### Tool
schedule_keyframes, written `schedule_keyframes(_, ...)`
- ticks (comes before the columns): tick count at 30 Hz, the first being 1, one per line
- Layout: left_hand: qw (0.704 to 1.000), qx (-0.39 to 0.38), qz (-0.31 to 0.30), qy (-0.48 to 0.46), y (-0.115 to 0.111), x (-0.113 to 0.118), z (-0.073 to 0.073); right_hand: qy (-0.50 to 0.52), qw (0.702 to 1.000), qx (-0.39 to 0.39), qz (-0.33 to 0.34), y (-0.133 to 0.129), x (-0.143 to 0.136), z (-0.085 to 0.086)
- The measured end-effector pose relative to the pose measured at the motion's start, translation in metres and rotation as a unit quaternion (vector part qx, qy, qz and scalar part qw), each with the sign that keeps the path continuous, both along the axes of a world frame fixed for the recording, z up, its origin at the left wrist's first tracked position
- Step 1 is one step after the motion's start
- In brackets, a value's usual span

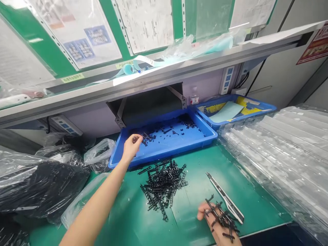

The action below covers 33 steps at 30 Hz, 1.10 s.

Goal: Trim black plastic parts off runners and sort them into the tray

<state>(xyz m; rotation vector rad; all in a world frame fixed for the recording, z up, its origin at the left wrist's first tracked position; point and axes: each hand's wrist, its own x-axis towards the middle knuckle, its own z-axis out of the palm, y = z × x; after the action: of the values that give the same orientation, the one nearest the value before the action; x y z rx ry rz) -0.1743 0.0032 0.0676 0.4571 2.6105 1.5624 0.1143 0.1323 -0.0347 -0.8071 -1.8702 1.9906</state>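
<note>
My left hand (132, 146) reaches over the near left part of a blue tray (164, 148), fingers pinched beside small black parts; what they hold, if anything, is too small to make out. Several black plastic pieces (222, 218) rest across my right hand (214, 222), which lies palm up at the lower right with its fingers partly curled beneath them. Between the hands, a heap of black strip-like parts (165, 184) covers the green mat. A utility knife (225, 198) lies just beyond my right hand.
Stacked clear plastic trays (282, 153) fill the right side. Bags of black parts (51, 184) stand at the left. Behind are a second blue tray (220, 125), a small bottle (194, 97) and a dark chute (151, 106) beneath a metal shelf (153, 77).
</note>
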Motion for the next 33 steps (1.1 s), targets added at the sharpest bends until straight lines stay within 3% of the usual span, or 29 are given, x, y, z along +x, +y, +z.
schedule_keyframes(3, 0.991, 0.012, -0.105, -0.083, -0.002, 0.064, -0.01, 0.045, 0.994, -0.091, -0.028, -0.011, -0.014, -0.005)
schedule_keyframes(6, 0.942, 0.077, -0.222, -0.239, -0.008, 0.121, -0.023, 0.082, 0.981, -0.175, -0.029, -0.02, -0.026, -0.002)
schedule_keyframes(8, 0.918, 0.11, -0.24, -0.295, -0.011, 0.146, -0.028, 0.099, 0.971, -0.22, -0.007, -0.025, -0.03, 0.002)
schedule_keyframes(10, 0.912, 0.124, -0.231, -0.316, -0.011, 0.159, -0.032, 0.107, 0.96, -0.258, 0.024, -0.028, -0.03, 0.007)
schedule_keyframes(13, 0.891, 0.162, -0.207, -0.369, -0.008, 0.168, -0.036, 0.102, 0.951, -0.292, 0.018, -0.032, -0.027, 0.01)
schedule_keyframes(18, 0.812, 0.226, -0.164, -0.513, -0.003, 0.173, -0.047, 0.088, 0.954, -0.286, -0.011, -0.027, -0.023, 0.004)
schedule_keyframes(23, 0.756, 0.289, -0.188, -0.557, -0.005, 0.178, -0.058, 0.074, 0.958, -0.277, 0.003, -0.028, -0.024, 0.0)
schedule_keyframes(25, 0.759, 0.296, -0.191, -0.548, -0.006, 0.181, -0.059, 0.073, 0.959, -0.273, 0.0, -0.03, -0.026, 0.0)
schedule_keyframes(29, 0.839, 0.295, -0.103, -0.445, -0.007, 0.181, -0.06, 0.087, 0.96, -0.266, -0.001, -0.028, -0.029, -0.001)
schedule_keyframes(31, 0.838, 0.311, -0.069, -0.442, -0.008, 0.177, -0.061, 0.092, 0.961, -0.26, 0.014, -0.025, -0.029, -0.001)
schedule_keyframes(33, 0.814, 0.319, -0.07, -0.481, -0.009, 0.172, -0.063, 0.09, 0.963, -0.252, 0.044, -0.023, -0.027, -0.001)
